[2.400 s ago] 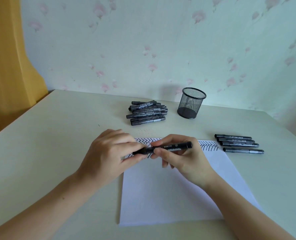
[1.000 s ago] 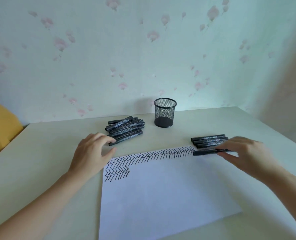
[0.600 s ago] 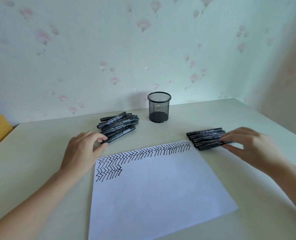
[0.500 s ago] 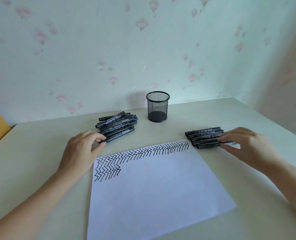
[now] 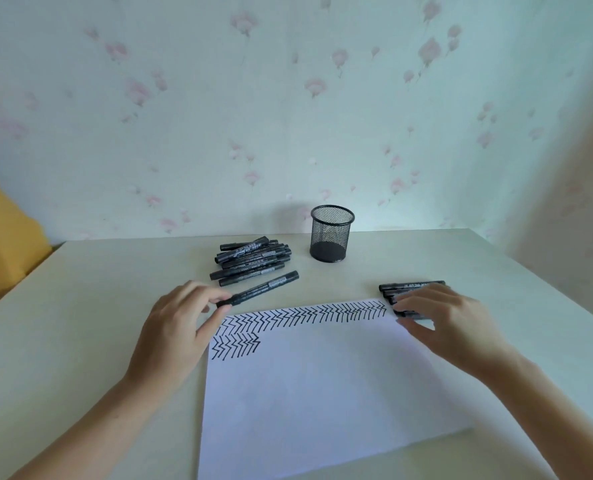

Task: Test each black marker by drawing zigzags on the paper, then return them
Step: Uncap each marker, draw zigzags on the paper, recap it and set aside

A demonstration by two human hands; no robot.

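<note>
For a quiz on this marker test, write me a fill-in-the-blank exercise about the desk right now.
1. The left hand pinches one end of a single ____, drawn from the pile of markers.
2. The mesh pen cup stands upright and holds ____ markers.
3. The zigzags run along the ____ edge of the paper.
4. The right hand rests on the row of markers on the paper's ____ side.

Missing words: marker; no; far; right

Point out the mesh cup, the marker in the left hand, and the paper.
mesh cup point(image 5: 332, 233): head view, front wall.
marker point(image 5: 260, 291): head view, mid barrel.
paper point(image 5: 316, 386): head view, blank middle.
</note>
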